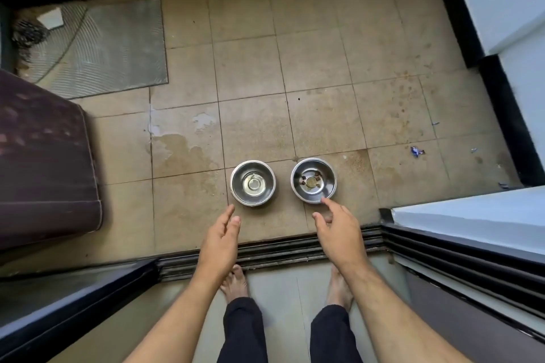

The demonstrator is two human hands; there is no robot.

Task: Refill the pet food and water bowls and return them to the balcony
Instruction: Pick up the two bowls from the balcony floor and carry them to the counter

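Two steel bowls [253, 183] [313, 180], few kibble bits [309, 181].

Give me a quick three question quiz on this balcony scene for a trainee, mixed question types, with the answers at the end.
1. True or false: the left hand grips the left bowl.
2. Which bowl holds a few food bits? A) the left bowl B) the right bowl
3. Fill in: the right hand reaches with open fingers, its fingertip at the right bowl's near ____.

Key:
1. False; it is open, short of the bowl.
2. B.
3. rim.
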